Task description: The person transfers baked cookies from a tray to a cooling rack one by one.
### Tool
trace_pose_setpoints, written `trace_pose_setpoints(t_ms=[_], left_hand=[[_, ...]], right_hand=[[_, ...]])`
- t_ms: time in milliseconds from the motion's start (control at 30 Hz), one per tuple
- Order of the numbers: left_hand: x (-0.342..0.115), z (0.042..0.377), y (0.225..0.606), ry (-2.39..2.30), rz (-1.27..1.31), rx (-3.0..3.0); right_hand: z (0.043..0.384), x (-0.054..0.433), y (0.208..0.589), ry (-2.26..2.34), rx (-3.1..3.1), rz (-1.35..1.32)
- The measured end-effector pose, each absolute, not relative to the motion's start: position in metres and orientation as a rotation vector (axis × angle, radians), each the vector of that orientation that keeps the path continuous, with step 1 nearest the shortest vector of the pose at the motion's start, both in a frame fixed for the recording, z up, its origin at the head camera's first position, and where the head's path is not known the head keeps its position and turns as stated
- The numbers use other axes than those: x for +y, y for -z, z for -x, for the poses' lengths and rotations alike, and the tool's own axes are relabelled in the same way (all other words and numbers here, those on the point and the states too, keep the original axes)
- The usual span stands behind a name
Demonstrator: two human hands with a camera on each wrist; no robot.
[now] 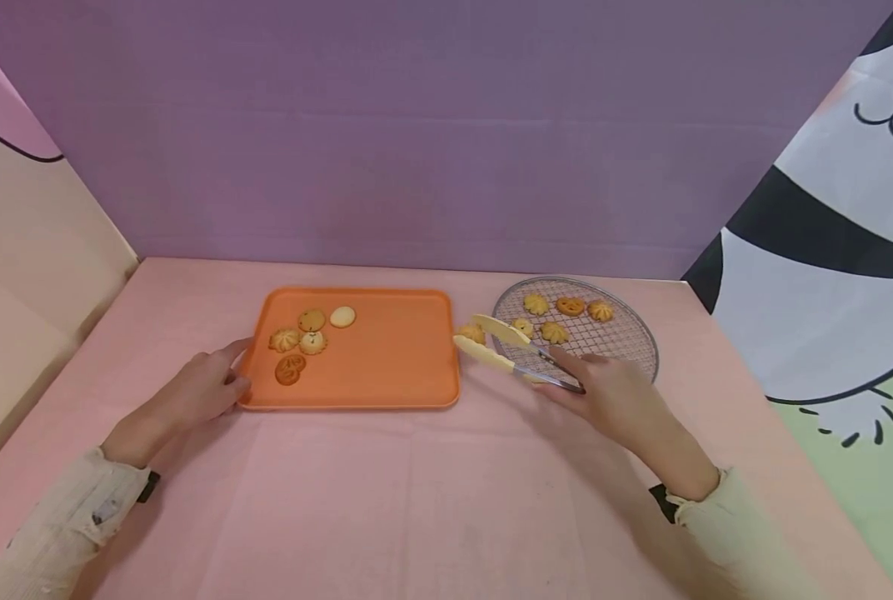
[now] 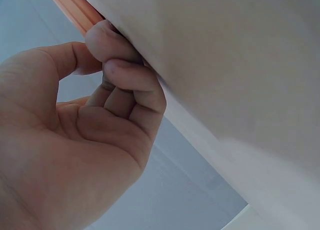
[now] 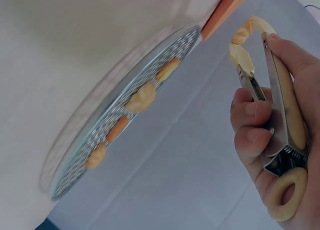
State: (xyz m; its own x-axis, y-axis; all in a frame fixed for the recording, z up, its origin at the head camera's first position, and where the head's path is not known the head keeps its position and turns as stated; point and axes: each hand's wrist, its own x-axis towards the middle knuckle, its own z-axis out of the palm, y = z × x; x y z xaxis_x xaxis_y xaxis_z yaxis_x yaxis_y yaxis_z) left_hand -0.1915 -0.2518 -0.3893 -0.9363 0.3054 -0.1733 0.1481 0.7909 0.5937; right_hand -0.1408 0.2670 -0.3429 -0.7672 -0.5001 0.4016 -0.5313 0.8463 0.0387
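My right hand (image 1: pixel 619 402) grips metal tongs (image 1: pixel 486 353) with cream-coloured tips. Between the tips is a golden cookie (image 1: pixel 472 333), held in the air near the right rim of an orange tray (image 1: pixel 394 350). The right wrist view shows the tongs' ring end (image 3: pixel 287 194) by the palm. My left hand (image 1: pixel 201 390) holds the tray's left edge, its fingers curled in the left wrist view. Several cookies lie in the tray's left half, among them a pale round one (image 1: pixel 342 317) and a brown pretzel-shaped one (image 1: pixel 291 369).
A round wire rack (image 1: pixel 607 350) stands right of the tray, bearing several cookies, including a swirled one (image 1: pixel 555 332) and a pretzel-shaped one (image 1: pixel 570 306). The pink tablecloth (image 1: pixel 409 500) reaches back to a purple wall (image 1: pixel 409 150). A panda picture (image 1: pixel 851 317) is at right.
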Motion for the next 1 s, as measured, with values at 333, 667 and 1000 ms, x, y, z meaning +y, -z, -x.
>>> trace_pose_setpoints(t_ms=[333,667,1000], left_hand=[[-0.254,0.189,0.389,-0.941,-0.37,2.694],[-0.253,0.19,0.389,-0.904,-0.36,2.711],[-0.253,0.192,0.39,-0.89,-0.365,2.722]], right_hand=[[0.132,0.299,0.343,-0.082,-2.621,-0.632],[0.123,0.331,0.343,-0.071,-2.64,-0.531],[0.112,0.366,0.345,-0.049,-2.695,-0.415]])
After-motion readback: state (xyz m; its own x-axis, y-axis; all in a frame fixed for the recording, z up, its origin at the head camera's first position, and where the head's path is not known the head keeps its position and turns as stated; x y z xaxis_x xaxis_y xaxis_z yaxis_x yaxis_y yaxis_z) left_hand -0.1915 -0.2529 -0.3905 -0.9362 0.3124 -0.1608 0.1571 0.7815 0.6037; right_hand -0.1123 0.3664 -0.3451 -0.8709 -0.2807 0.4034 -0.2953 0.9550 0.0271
